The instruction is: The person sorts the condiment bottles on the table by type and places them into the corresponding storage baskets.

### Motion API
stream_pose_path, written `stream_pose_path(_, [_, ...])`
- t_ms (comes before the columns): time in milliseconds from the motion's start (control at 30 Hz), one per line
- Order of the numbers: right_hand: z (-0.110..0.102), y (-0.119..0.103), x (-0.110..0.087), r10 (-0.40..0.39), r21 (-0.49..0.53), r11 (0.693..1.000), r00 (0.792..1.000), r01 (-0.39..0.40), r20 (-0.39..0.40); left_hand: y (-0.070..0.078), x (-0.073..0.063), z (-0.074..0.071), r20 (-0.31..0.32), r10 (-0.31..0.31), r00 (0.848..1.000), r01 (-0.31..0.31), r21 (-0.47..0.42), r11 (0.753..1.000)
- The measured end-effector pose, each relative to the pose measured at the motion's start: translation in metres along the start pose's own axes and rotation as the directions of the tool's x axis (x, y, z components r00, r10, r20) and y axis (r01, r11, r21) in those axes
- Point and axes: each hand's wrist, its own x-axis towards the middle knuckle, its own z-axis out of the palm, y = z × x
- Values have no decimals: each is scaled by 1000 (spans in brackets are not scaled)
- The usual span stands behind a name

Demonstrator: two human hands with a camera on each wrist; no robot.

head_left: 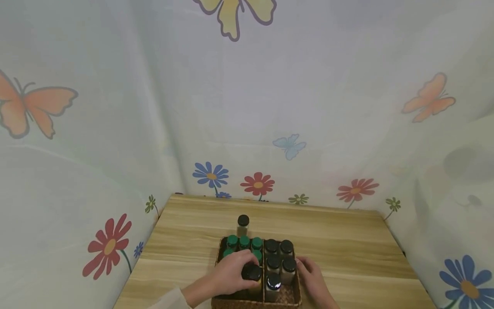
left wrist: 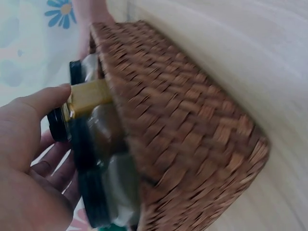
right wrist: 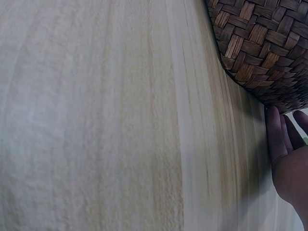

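A woven brown basket (head_left: 254, 304) with a divider sits on the wooden table. In its left compartment my left hand (head_left: 231, 274) grips a black-lidded jar (head_left: 251, 272) near the front. The left wrist view shows yellowish contents in that jar (left wrist: 90, 96), thumb on one side and fingers curled beneath its lid; its lower part is hidden by the basket wall. My right hand (head_left: 314, 281) rests against the basket's right side, and in the right wrist view its fingers (right wrist: 275, 132) reach along the woven wall. Green-lidded jars (head_left: 244, 241) stand behind my left hand.
Several black-lidded jars (head_left: 273, 262) fill much of the right compartment, with bare woven bottom showing at its front right corner. One more black-lidded jar (head_left: 243, 222) stands on the table (head_left: 339, 240) behind the basket. A patterned curtain (head_left: 247, 107) surrounds the table.
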Motion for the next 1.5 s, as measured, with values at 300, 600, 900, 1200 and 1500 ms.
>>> stream_pose_path(300, [1, -4, -1, -18, 14, 1000, 1000, 18, -6, -1, 2, 15, 41, -13, 999, 9, 113, 994])
stream_pose_path(600, [0, -5, -1, -29, 21, 999, 1000, 29, -7, 7, 3, 13, 84, -5, 996, -7, 146, 989])
stream_pose_path(900, [-1, -7, -2, -21, 2, 1000, 1000, 21, -3, 9, 28, -23, 10, 5, 1000, -5, -65, 998])
stream_pose_path(1200, [-1, -4, -2, -48, -14, 999, 999, 48, -14, -22, 68, -59, -229, -39, 973, 44, 14, 999])
stream_pose_path(1500, [2, 1, -1, -28, 41, 999, 1000, 28, -11, -56, 85, -57, -254, -172, 952, 174, -13, 985])
